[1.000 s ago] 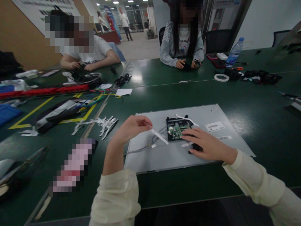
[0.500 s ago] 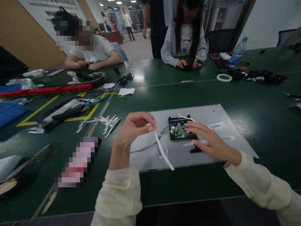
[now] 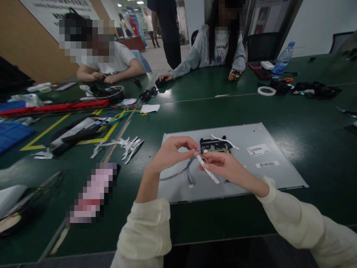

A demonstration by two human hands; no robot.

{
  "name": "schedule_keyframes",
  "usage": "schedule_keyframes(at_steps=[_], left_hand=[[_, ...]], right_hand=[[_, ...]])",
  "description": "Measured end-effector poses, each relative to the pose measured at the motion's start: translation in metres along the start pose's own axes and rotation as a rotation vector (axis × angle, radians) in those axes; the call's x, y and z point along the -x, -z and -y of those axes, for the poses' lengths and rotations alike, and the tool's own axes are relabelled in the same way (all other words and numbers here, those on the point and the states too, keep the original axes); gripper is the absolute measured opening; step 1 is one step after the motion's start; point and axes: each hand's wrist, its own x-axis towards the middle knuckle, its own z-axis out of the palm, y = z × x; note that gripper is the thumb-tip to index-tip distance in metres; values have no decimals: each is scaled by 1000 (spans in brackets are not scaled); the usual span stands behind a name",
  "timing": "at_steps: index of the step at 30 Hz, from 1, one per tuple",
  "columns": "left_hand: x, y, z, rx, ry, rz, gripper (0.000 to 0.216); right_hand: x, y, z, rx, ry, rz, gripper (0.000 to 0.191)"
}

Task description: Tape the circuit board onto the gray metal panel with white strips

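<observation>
My left hand (image 3: 167, 158) pinches the upper end of a narrow white strip (image 3: 211, 175) between thumb and fingertips. From the other side, my right hand (image 3: 231, 169) has its curled fingers closed on the same strip, just below the left fingertips. Both hands are above a grey metal panel (image 3: 245, 134) lying flat. On the panel, a black bracket (image 3: 206, 141) carries a green circuit board, partly hidden by my right hand. A second white strip (image 3: 230, 142) lies across the bracket's far side. A grey cable (image 3: 173, 175) runs left from near the board.
Crumpled white strips (image 3: 129, 147) and a pixelated phone (image 3: 93, 193) lie left of the panel. Farther off are a black tool bag (image 3: 75, 136), a white tape roll (image 3: 266, 91) and a water bottle (image 3: 283, 61). Two people sit across the green table (image 3: 192, 108).
My left hand has moved slightly right with the strip. My right hand has come left off the circuit board to the strip. Across the table, a person's hand has reached left.
</observation>
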Motion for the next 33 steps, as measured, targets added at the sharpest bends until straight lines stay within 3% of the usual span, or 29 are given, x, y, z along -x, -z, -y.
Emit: schedule_keyframes(at_steps=[7,18,24,30,33], left_hand=[[-2,-4,1,-71,-24,-11,14],[-3,-6,3,-85,3,-17,16],[-9,-11,6,-12,67,-117,30],[-11,-24,5,208,93,88,27],[-11,-33,7,270,143,60,23]], right_hand=[[8,0,-1,169,50,-37,21],[11,2,7,177,-2,15,27],[11,2,6,142,-20,-73,28],[10,3,3,151,-15,-124,28],[10,5,1,178,-2,-145,29]])
